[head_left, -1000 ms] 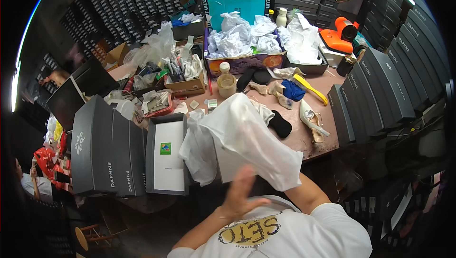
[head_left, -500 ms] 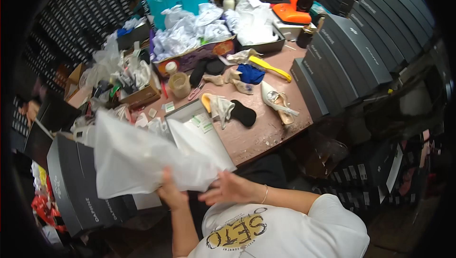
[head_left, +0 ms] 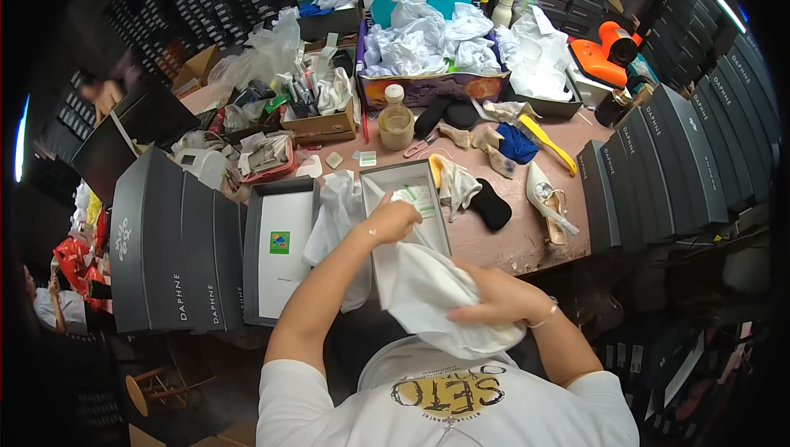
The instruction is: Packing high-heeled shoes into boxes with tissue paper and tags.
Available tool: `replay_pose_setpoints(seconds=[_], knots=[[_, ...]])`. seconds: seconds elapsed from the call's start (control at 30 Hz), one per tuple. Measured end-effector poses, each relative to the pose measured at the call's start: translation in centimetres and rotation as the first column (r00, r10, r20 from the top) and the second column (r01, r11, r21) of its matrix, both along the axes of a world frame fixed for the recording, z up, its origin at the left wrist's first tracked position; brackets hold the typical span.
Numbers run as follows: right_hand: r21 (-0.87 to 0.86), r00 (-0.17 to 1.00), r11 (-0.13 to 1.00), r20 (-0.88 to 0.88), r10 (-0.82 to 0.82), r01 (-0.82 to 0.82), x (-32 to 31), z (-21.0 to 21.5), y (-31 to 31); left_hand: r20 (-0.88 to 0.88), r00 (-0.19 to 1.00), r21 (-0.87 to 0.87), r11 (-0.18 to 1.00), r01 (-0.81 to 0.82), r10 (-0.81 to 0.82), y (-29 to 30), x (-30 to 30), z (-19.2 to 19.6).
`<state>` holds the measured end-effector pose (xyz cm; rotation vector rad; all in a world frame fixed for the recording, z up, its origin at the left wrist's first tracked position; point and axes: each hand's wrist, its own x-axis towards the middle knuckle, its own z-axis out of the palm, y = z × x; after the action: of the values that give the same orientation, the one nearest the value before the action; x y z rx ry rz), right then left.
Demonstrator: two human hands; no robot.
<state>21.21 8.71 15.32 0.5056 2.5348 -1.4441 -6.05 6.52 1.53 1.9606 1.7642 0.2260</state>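
Note:
A grey shoe box [head_left: 440, 231] with a pale inside lies in front of me at the table's near edge. My left hand [head_left: 395, 221] reaches into it with its fingers curled in beside white-and-green packets [head_left: 418, 200]; whether a packet or the paper is pinched there is hidden. My right hand [head_left: 502, 295] grips bunched white wrapping paper [head_left: 432, 291] over the near end of the box, thumb on top. Whether the paper wraps anything does not show. A white pointed heeled shoe [head_left: 545, 200] lies on the table to the right.
A dark lid [head_left: 249, 274] and stacked shoe boxes [head_left: 156, 258] stand left, more boxes [head_left: 658, 159] right. Behind are a yellow-handled brush [head_left: 550, 147], a jar [head_left: 396, 128], a black pad [head_left: 491, 204], a carton of crumpled paper [head_left: 436, 89] and an orange tool [head_left: 599, 64]. Another person [head_left: 62, 303] is far left.
The white paper, spread out to the left between both hands, is now bunched in my right hand. My left hand has moved off it into the box. The view has turned left.

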Motion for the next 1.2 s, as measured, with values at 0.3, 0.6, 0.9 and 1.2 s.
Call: replay_pose_setpoints(seconds=[0.3, 0.6, 0.9, 1.2], knots=[[0.549, 0.998, 0.836, -0.045, 0.032, -0.002, -11.9, -17.7, -0.9, -0.131, 0.985, -0.138, 0.986, 0.091, -0.11, 2.5, 2.0, -1.1], [0.872, 0.888, 0.366, -0.148, -0.434, 0.324, 4.4, -4.6, 12.0, -0.191, 0.863, 0.13, 0.883, -0.45, 0.468, -2.7, -9.6, 5.1], [0.727, 0.743, 0.566, 0.115, -0.659, 0.39, 11.7, -14.9, 16.2, 0.316, 0.789, 0.22, 0.769, -0.601, 0.526, -1.6, -9.9, 11.3], [-0.65, 0.622, 0.563, -0.173, -0.763, 0.51, 7.8, -3.9, 6.4, 0.306, 0.84, 0.691, 0.502, -0.52, 0.448, -7.0, -1.1, 16.7]])
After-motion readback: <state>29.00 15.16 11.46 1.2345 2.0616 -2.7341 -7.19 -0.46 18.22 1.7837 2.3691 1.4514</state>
